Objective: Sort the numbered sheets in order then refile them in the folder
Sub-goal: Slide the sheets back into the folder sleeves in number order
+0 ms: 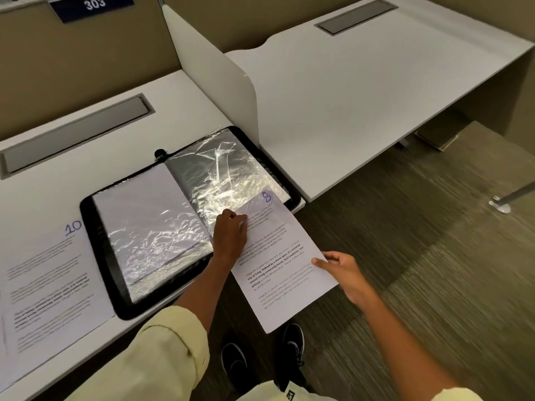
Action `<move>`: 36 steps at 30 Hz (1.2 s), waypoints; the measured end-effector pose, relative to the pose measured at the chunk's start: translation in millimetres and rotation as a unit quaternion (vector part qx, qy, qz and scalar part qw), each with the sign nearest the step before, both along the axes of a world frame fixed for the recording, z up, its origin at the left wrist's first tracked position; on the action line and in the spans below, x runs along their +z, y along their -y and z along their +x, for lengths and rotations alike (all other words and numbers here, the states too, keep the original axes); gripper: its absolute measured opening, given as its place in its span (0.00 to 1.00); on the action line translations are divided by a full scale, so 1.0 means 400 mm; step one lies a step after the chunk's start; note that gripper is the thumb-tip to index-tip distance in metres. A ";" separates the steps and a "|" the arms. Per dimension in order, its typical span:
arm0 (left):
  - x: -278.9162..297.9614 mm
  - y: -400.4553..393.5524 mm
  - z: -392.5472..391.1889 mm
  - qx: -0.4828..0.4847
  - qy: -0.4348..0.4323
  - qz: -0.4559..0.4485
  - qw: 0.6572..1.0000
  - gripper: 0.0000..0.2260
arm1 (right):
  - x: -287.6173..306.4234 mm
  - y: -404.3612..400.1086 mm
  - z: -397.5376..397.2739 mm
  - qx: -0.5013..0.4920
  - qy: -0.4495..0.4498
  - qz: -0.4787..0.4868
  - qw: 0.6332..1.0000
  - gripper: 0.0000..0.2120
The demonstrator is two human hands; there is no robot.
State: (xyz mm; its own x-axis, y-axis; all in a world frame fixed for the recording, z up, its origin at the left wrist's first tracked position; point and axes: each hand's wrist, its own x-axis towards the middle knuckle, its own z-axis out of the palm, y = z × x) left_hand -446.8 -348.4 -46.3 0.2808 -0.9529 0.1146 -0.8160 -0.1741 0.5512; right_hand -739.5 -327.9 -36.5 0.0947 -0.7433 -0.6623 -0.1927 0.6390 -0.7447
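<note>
A black display folder [98,244] lies open on the white desk, its clear plastic sleeves shining. The left sleeve holds a white sheet; the right sleeve [220,166] looks dark and crinkled. A printed sheet numbered 8 [285,264] hangs partly off the desk's front edge, its top corner over the right sleeve's lower corner. My left hand [230,234] pinches the sheet's left edge at the sleeve's lower corner. My right hand [343,273] grips the sheet's right edge with thumb on top. A sheet numbered 10 [49,287] lies flat on the desk left of the folder.
A white divider panel [220,79] stands behind the folder between this desk and the neighbouring white desk [362,94]. Grey cable flaps [75,134] are set into both desks. Carpet floor and my black shoes [293,342] show below. A blue sign reads 303 [94,2].
</note>
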 end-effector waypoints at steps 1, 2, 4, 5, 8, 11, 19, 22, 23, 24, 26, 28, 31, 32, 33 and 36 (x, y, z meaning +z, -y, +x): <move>0.000 0.000 -0.001 -0.002 -0.001 0.003 1.000 0.08 | -0.005 -0.011 -0.003 -0.027 0.008 0.006 1.000 0.20; -0.001 0.001 0.000 -0.004 -0.003 0.004 1.000 0.08 | -0.009 -0.023 -0.003 -0.055 0.018 0.014 0.998 0.20; -0.003 0.001 0.003 -0.004 -0.010 0.002 1.000 0.08 | -0.014 -0.046 0.002 -0.116 0.054 0.036 0.991 0.20; -0.003 0.000 0.003 -0.004 -0.013 0.000 1.000 0.08 | -0.012 -0.061 0.008 -0.145 0.073 0.046 0.986 0.20; -0.006 -0.001 0.001 -0.004 -0.014 -0.004 1.000 0.08 | -0.017 -0.108 0.027 -0.198 0.117 0.059 0.971 0.19; -0.004 -0.002 -0.002 -0.007 -0.004 -0.005 1.000 0.07 | -0.034 -0.156 0.049 -0.209 0.133 0.070 0.966 0.19; 0.016 0.004 0.021 -0.044 -0.018 0.017 0.999 0.09 | -0.032 -0.204 0.112 -0.227 0.096 0.030 0.969 0.15; 0.025 -0.001 0.025 -0.063 -0.028 0.019 0.997 0.14 | -0.014 -0.205 0.129 -0.225 0.078 0.006 0.971 0.13; 0.027 -0.001 0.025 -0.071 -0.028 0.015 0.997 0.15 | -0.007 -0.204 0.134 -0.222 0.074 -0.003 0.972 0.12; 0.027 0.000 0.025 -0.076 -0.029 0.015 0.997 0.15 | -0.001 -0.204 0.140 -0.220 0.070 -0.013 0.973 0.11; 0.033 0.002 0.022 -0.087 -0.034 0.015 0.996 0.16 | 0.015 -0.199 0.154 -0.221 0.060 -0.030 0.973 0.09; 0.039 0.003 0.020 -0.099 -0.033 0.008 0.995 0.16 | 0.029 -0.187 0.170 -0.223 0.054 -0.042 0.972 0.08; 0.043 0.006 0.027 -0.103 -0.044 0.003 0.994 0.14 | 0.040 -0.157 0.202 -0.221 0.048 -0.053 0.973 0.08; 0.043 0.006 0.032 -0.102 -0.052 0.002 0.993 0.13 | 0.044 -0.144 0.217 -0.221 0.045 -0.056 0.973 0.08; 0.042 0.006 0.036 -0.101 -0.062 0.000 0.993 0.12 | 0.048 -0.131 0.231 -0.222 0.045 -0.057 0.972 0.08; 0.038 0.006 0.048 -0.105 -0.074 -0.002 0.992 0.12 | 0.062 -0.099 0.271 -0.229 0.046 -0.066 0.970 0.10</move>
